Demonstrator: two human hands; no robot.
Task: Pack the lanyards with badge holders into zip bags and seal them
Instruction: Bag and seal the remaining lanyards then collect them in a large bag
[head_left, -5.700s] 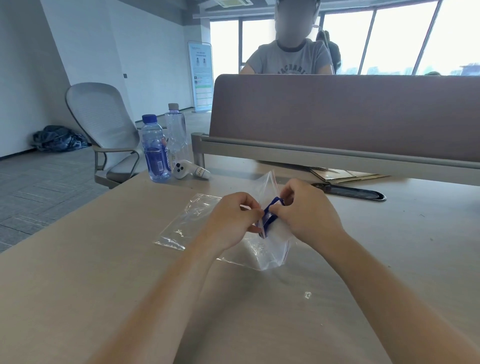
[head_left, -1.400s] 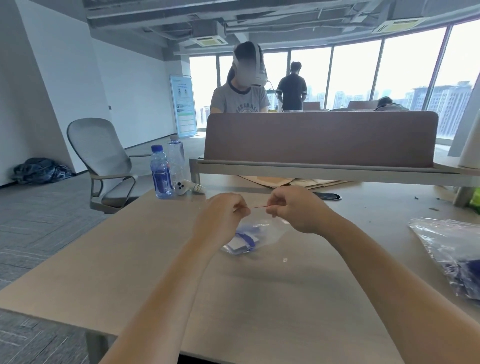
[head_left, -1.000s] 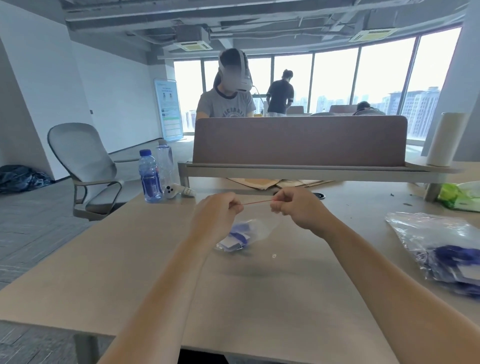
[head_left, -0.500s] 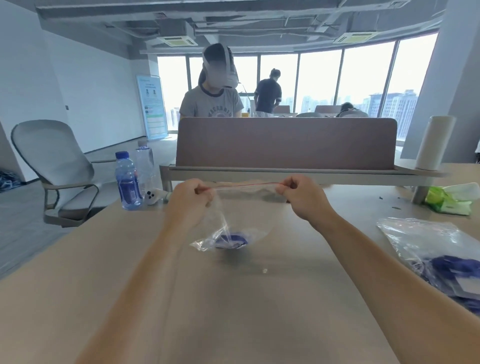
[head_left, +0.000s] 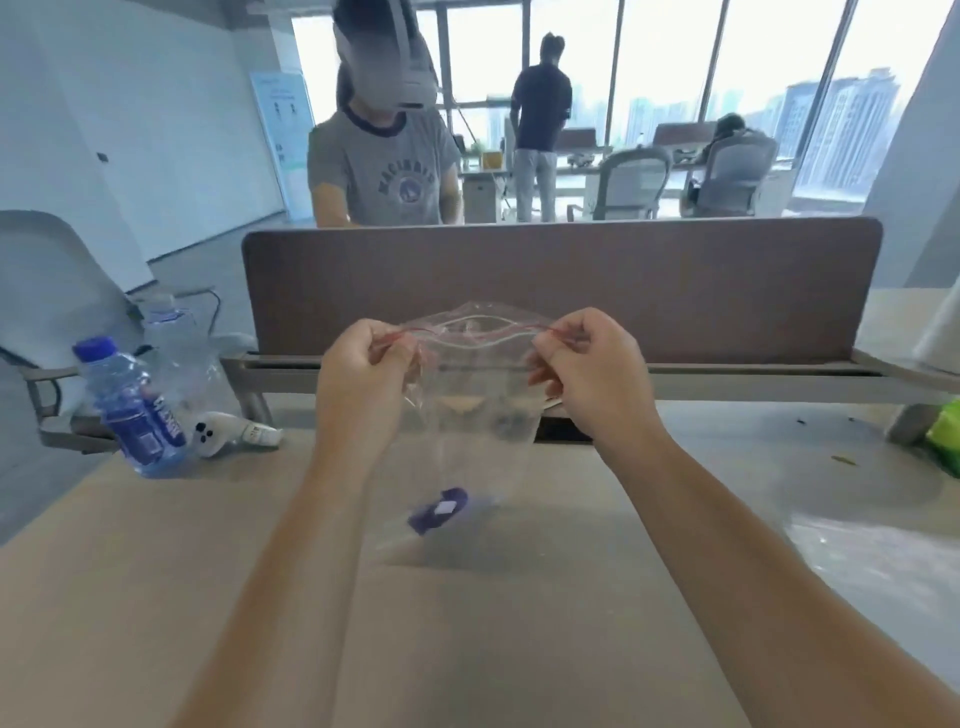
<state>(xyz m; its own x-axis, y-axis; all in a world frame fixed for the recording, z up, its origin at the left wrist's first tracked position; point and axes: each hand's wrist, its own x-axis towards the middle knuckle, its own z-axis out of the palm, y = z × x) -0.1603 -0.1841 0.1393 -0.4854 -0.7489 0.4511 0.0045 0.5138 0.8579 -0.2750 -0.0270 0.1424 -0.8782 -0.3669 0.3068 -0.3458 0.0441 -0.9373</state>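
A clear zip bag (head_left: 470, 415) with a red zip line hangs upright above the table, held by both top corners. My left hand (head_left: 363, 369) pinches the left end of the zip strip and my right hand (head_left: 587, 374) pinches the right end. The zip strip between them looks wavy and partly parted. A blue lanyard with a badge holder (head_left: 439, 508) lies bunched at the bottom of the bag, just above the beige table (head_left: 156, 597).
A blue-labelled water bottle (head_left: 130, 405), a clear bottle (head_left: 176, 343) and a white controller (head_left: 228, 439) stand at the left. A brown divider panel (head_left: 675, 280) runs across the back. Clear plastic bags (head_left: 872, 561) lie at the right, a green pack (head_left: 945, 436) beyond. People sit and stand behind the divider.
Both hands have lifted the bag higher off the table and moved further apart along the zip strip. The lanyard has dropped to the bag's bottom. The view has tilted upward.
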